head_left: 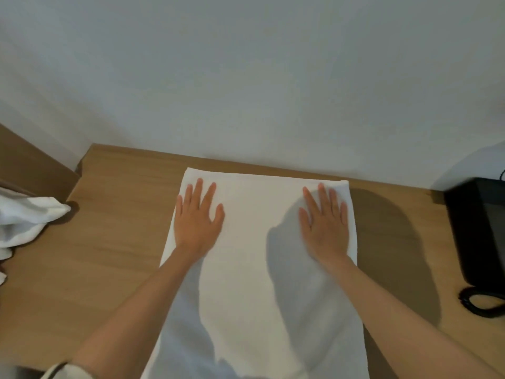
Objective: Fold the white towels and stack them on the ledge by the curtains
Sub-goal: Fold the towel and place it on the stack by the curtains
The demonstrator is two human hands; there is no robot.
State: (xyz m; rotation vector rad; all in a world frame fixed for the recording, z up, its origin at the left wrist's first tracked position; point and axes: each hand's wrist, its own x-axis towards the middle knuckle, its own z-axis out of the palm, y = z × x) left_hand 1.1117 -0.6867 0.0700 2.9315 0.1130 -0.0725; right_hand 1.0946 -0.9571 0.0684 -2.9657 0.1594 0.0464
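Pressing on the white towel [246, 255], are both hands flat?

Yes. The left hand [198, 218] and the right hand [325, 224] lie palm down on it, fingers straight and a little spread. They hold nothing; they only press.

Where does the towel lie?

On the wooden desk [109, 255], with its far edge almost at the wall [246, 77]. Its long axis runs from the person toward the wall. Both hands are at the far end, the left one by the left edge, the right one by the right edge.

So what does the next fold need?

I think the far end must come back toward the person, along the long axis. Each hand is equally near to its own corner, so both can pinch there together. The ledge and the curtains are not in view.

Is there more cloth?

A heap of white towels [24, 217] lies at the left, well apart. At the right stands a black device [478, 228] with a cord [464, 301].

Any brand or writing?

None that I can read.
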